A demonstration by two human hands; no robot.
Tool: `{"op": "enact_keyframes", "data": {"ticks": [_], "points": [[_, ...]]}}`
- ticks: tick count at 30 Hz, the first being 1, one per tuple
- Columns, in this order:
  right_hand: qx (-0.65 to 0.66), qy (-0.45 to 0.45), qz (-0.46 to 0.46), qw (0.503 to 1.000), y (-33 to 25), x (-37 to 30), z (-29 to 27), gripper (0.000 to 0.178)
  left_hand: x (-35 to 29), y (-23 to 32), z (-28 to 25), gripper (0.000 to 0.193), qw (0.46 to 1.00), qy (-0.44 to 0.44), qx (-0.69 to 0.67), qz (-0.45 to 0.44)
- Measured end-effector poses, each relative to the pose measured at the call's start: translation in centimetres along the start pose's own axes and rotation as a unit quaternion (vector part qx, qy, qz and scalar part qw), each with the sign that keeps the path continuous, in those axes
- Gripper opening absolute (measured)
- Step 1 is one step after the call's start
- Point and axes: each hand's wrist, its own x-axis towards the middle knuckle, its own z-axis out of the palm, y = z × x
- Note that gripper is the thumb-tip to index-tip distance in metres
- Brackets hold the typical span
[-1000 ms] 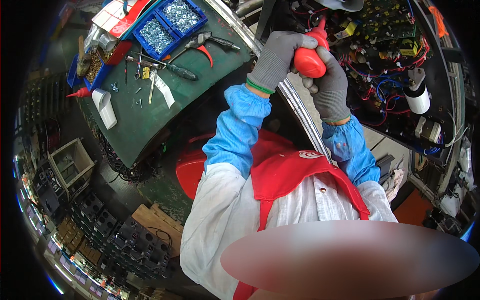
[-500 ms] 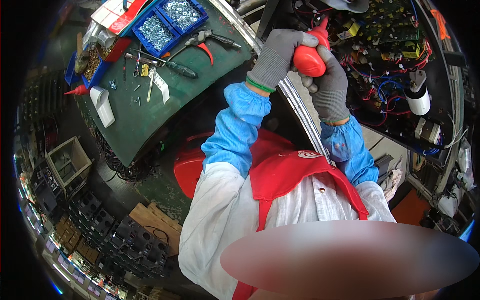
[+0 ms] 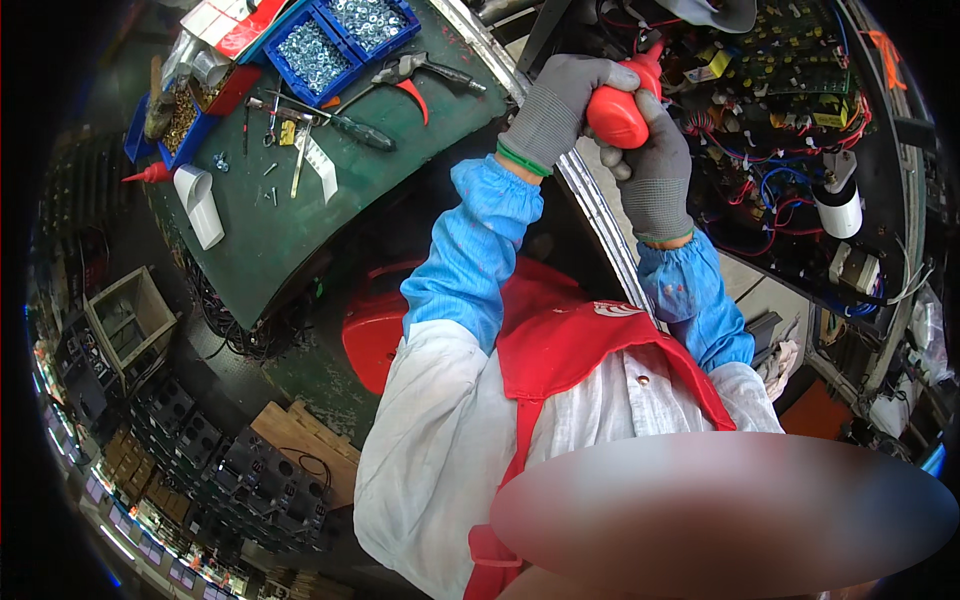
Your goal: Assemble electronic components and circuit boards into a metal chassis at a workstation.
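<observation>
Both your gloved hands, left hand [image 3: 560, 105] and right hand [image 3: 655, 160], are closed around the red bulb-shaped handle [image 3: 615, 115], tip aimed into the wired chassis [image 3: 790, 120]. Work looks mid-way: tool engaged, not withdrawn. Handle is glossy and smooth; its tip is hidden.
</observation>
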Motion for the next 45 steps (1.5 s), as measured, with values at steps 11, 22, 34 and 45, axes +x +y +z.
{"op": "enact_keyframes", "data": {"ticks": [11, 22, 34, 45], "points": [[-0.029, -0.006, -0.003, 1.0, 0.5, 0.2, -0.5, 0.04, -0.6, -0.8, 0.1, 0.028, 0.999, 0.033, 0.003, 0.023], [-0.048, 0.027, -0.017, 0.998, 0.2, 0.1, -0.7, 0.04, -0.2, -1.1, 0.7, 0.029, 0.998, 0.007, -0.021, 0.056], [-0.091, -0.075, -0.015, 0.993, -0.1, -2.1, -3.7, 0.038, -4.7, -0.4, 3.4, 0.031, 0.998, 0.062, -0.001, 0.007], [-0.013, -0.15, -0.016, 0.989, -2.2, -6.2, -5.6, 0.041, -8.2, 0.2, 7.2, 0.031, 0.997, 0.06, 0.033, 0.021]]}}
